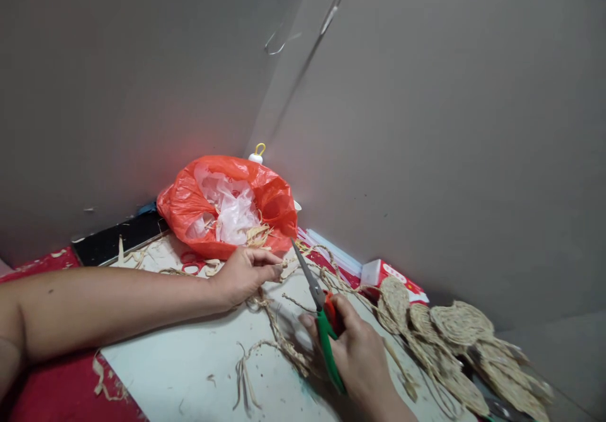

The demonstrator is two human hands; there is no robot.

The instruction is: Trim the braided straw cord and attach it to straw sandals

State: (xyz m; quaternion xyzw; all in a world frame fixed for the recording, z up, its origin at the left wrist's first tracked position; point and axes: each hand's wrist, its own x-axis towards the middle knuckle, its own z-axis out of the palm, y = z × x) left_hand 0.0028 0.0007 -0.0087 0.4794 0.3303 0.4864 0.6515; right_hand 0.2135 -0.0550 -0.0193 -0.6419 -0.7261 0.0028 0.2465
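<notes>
My left hand (249, 275) reaches in from the left, its thumb and fingers pinched on the end of a braided straw cord (271, 315). Around the loops of my scissors (326, 349), which have green and orange-red handles, the fingers of my right hand (362, 352) are wrapped. The blades look nearly together and point up and left, their tips just right of my left fingertips. Loose frayed strands (243, 381) of straw lie on the white board (189, 352) below. Part of the cord passes behind my right hand and is hidden.
A red plastic bag (182, 188) holding white plastic and straw scraps stands behind my left hand. Coiled straw braid pieces (461, 322) are heaped at right, beside a red-and-white box (395, 277). A black flat object (118, 240) lies at left. Grey walls (449, 125) meet behind.
</notes>
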